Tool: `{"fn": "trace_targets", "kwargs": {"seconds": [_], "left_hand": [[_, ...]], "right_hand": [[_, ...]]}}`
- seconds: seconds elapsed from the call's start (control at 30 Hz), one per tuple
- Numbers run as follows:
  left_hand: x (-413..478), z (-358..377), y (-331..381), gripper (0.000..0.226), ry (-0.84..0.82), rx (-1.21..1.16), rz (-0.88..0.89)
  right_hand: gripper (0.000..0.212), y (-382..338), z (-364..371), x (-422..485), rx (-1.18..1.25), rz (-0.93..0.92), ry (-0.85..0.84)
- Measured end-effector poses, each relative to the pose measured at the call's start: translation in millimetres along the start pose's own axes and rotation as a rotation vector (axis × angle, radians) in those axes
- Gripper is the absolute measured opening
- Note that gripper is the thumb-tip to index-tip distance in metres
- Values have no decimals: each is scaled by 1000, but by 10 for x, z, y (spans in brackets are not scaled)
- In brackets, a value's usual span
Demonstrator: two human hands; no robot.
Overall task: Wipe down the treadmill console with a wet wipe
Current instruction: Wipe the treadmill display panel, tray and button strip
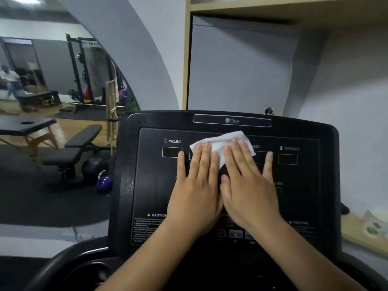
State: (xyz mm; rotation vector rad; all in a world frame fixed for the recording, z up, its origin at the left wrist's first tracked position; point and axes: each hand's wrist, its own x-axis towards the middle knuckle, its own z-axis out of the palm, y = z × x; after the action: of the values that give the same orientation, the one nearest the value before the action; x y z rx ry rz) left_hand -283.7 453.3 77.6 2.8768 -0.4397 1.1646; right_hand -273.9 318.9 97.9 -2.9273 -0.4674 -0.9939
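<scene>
Left hand (pixel 196 185), right hand (pixel 248 185) flat, fingers spread, pressing wet wipe (pixel 220 143) near console (pixel 151 185) top edge; bare panel either side.

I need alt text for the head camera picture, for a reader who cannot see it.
Two bare hands, left hand and right hand, press a white wet wipe flat on the upper middle of a black treadmill console. The wipe lies between the INCLINE label and the DISTANCE label. Gym benches and a rack stand behind on the left.

Console (pixel 151 185) black plastic, semi-gloss (smudged); wipe (pixel 218 143) white, soft, creased
</scene>
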Motion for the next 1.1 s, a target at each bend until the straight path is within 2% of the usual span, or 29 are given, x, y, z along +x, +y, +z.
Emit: {"fn": "trace_targets", "kwargs": {"seconds": [0.3,0.53,0.8,1.0,1.1], "left_hand": [[147,-198,-581,63,13,70,-85],[-412,-166,-793,67,-8,47,-155],[-137,-351,-1261,66,25,63,-195],[-898,-189,-1186,68,20,-67,-108],[-1063,-161,-1222,68,-12,-47,-57]], "right_hand": [[64,-474,-144,498,-20,-79,1],[63,-843,14,255,27,-192,-20],[61,-1201,-208,770,-47,-236,-69],[61,-1320,122,57,31,-281,-76],[62,-1326,210,-162,43,-297,-92]]}}
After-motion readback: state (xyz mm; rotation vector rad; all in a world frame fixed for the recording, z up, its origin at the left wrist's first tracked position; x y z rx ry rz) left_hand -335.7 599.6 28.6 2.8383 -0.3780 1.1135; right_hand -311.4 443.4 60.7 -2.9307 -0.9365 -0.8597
